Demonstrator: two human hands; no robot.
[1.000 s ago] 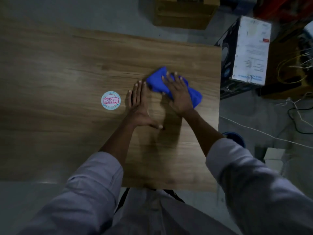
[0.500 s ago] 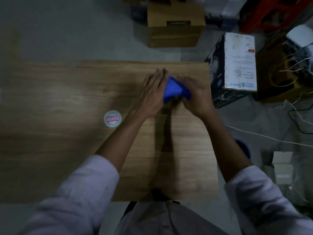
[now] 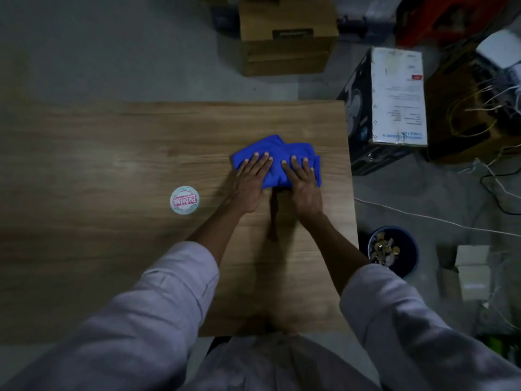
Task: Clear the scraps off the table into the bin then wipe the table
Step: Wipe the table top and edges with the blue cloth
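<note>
You are now pressing your left hand [image 3: 249, 182] and right hand [image 3: 303, 184] flat, fingers spread, on the blue cloth [image 3: 282, 149] you were bunching up a moment ago (lying on the bench [image 3: 112, 249] right of the round sticker [image 3: 184, 200]), so wiping is probably resuming.

I am looking down at a round sticker [image 3: 184, 200] lying on the table [image 3: 112, 249], about midway between its far and near edges. A pink band is crossing it with one word, upside down to me, which I am reading as "Parcels", though the letters are blurring. Off the right edge, a white label [image 3: 397, 97] on a black box [image 3: 355, 108] is showing small print, a red mark and a blue line, all too small for me to read. Beyond the far edge, the dark label [image 3: 292, 33] on a cardboard box [image 3: 287, 57] is giving me nothing legible.
</note>
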